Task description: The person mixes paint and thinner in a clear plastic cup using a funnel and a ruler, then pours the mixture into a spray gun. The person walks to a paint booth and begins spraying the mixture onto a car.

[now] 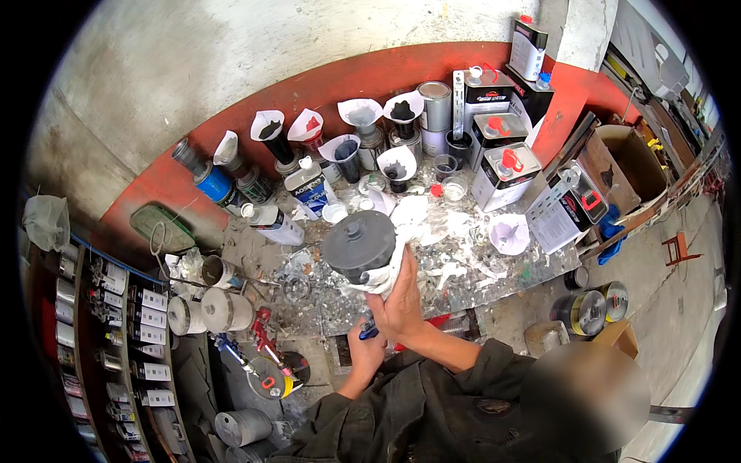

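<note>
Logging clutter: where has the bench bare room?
Bare, though stained: front right, between the white paper cone and front bench edge; a smaller patch before the left white can. Crowded: the back, with cups and tins; the middle, with white scraps.

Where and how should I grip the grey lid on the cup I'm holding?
Probably pinch the grey lid by its central knob from above: it stands up from the exposed top, while the white cloth and right hand crowd the near right side.

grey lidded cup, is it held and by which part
The grey cup, by its side: right hand through a white cloth; left hand grips a blue part below.
</note>
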